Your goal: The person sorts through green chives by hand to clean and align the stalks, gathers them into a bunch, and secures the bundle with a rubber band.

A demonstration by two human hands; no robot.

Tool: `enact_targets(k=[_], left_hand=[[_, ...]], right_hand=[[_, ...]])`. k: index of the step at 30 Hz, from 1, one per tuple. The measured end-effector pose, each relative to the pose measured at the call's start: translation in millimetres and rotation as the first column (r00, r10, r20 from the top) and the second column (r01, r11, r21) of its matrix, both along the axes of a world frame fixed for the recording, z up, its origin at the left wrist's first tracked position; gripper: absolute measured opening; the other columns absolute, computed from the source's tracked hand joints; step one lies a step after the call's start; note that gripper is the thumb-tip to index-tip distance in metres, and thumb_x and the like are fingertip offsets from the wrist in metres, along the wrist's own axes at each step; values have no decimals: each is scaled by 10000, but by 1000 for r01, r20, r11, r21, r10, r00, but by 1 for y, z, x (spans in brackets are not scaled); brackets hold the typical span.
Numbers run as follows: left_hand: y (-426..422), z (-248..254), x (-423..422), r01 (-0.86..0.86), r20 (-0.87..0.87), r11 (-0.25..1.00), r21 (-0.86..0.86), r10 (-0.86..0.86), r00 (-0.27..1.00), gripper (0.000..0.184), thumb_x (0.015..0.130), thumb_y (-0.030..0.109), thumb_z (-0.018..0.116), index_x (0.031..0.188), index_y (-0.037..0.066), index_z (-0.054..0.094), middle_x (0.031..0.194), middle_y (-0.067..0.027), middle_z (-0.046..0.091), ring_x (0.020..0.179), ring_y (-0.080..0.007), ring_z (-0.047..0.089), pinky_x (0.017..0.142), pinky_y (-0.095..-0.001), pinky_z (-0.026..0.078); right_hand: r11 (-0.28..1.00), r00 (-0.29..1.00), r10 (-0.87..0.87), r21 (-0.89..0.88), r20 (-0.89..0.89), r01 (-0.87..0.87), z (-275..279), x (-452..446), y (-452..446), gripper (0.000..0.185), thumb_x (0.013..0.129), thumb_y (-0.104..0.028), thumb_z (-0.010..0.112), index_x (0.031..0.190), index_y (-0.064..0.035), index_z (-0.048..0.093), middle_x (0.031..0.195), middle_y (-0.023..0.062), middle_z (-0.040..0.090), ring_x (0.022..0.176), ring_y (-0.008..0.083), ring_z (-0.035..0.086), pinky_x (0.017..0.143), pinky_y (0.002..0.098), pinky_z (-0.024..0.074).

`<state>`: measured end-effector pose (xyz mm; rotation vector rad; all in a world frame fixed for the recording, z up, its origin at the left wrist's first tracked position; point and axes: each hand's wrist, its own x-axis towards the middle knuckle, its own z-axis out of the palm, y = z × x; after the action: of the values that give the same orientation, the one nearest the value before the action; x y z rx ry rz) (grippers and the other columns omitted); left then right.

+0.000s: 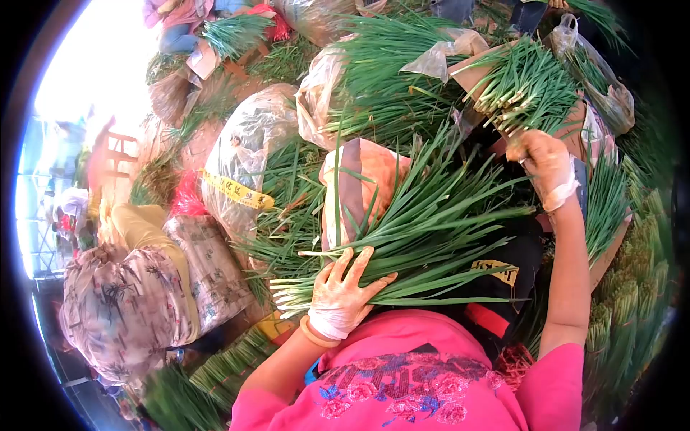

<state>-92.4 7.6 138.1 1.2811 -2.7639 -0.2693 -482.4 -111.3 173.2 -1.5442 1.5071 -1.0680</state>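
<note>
Across my lap lies a loose bunch of garlic chives (424,230), pale stem ends to the left and green leaves fanned to the right. My left hand (343,291) rests on the bunch near the stems, its fingers spread. My right hand (539,159) is raised at the upper right, its fingers curled closed, just below a pile of garlic chives (528,82) whose pale ends point toward it. Whether anything is in those fingers I cannot make out. Both hands look thinly gloved, with white wrapping at the wrists.
Clear plastic bags (248,154) and more loose chives (392,65) lie ahead. A person in a patterned top (129,305) bends at the left. Rows of bundled chives (629,309) line the right side, with more bundles (233,363) at lower left. Another person (180,29) sits far back.
</note>
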Motion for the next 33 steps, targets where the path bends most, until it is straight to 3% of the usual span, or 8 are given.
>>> enact_targets(k=[2, 8, 14, 18, 25, 28, 29, 33], left_hand=[[0, 4, -2, -10, 4, 1000, 19, 9, 1000, 635, 600, 277, 755, 1212, 403, 645, 1423, -110, 445, 1223, -338, 467, 976, -446, 398], [1, 2, -3, -13, 13, 1000, 11, 13, 1000, 645, 605, 267, 745, 1225, 408, 635, 1417, -102, 446, 1221, -344, 467, 979, -449, 391], [0, 6, -4, -6, 32, 1000, 31, 5, 999, 651, 607, 265, 742, 1231, 413, 630, 1424, -102, 435, 1229, -352, 458, 976, -461, 386], [-1, 5, -3, -2, 29, 999, 35, 1, 1000, 650, 612, 268, 735, 1236, 411, 628, 1424, -105, 433, 1230, -357, 455, 976, -462, 385], [-1, 2, -1, 3, 26, 1000, 27, -3, 1000, 653, 606, 275, 733, 1237, 407, 629, 1415, -106, 444, 1220, -351, 464, 976, -458, 389], [-2, 3, -2, 1, 27, 1000, 14, -2, 1000, 656, 597, 275, 736, 1232, 403, 634, 1408, -109, 452, 1214, -349, 469, 972, -453, 393], [-2, 2, -2, 4, 20, 1000, 21, -5, 1000, 658, 594, 274, 738, 1231, 402, 635, 1408, -110, 452, 1213, -349, 470, 972, -452, 393], [-2, 0, 0, 0, 5, 999, 39, 0, 1000, 671, 576, 274, 746, 1227, 398, 639, 1412, -110, 449, 1210, -346, 471, 971, -451, 394]], right_hand=[[998, 817, -52, -57, -575, 24, 3, 6, 2, 176, 851, -186, 669, 889, -17, 697, 919, 103, 684, 879, 273, 624, 839, 365, 483], [954, 699, 249, 45, -670, -297, -19, 16, -3, 169, 739, -190, 708, 896, -129, 724, 949, 70, 677, 956, 270, 624, 864, 397, 463], [893, 466, 448, 358, -763, -272, -30, 37, -3, 382, 746, -342, 670, 1054, -119, 711, 1017, 117, 682, 1009, 299, 627, 925, 390, 433], [843, 598, 524, 472, -606, -260, -30, 47, -5, 437, 763, -361, 680, 1089, -69, 681, 1052, 144, 675, 1022, 322, 622, 917, 401, 448], [793, 915, 363, 574, -177, -204, -36, 34, 3, 399, 787, -267, 682, 1109, -32, 658, 1060, 145, 641, 960, 302, 615, 857, 368, 478], [838, 915, 361, 494, -181, -233, -40, 35, 7, 278, 798, -194, 673, 1009, -13, 675, 975, 118, 630, 904, 263, 611, 823, 341, 484], [900, 933, 339, 330, -118, -285, -49, 34, 9, 153, 806, -134, 655, 886, -4, 663, 924, 100, 616, 870, 217, 607, 800, 323, 486], [995, 857, -50, -47, 513, 86, -71, 28, 2, 116, 857, -105, 625, 892, 5, 630, 987, 102, 628, 962, 226, 593, 928, 349, 440]])
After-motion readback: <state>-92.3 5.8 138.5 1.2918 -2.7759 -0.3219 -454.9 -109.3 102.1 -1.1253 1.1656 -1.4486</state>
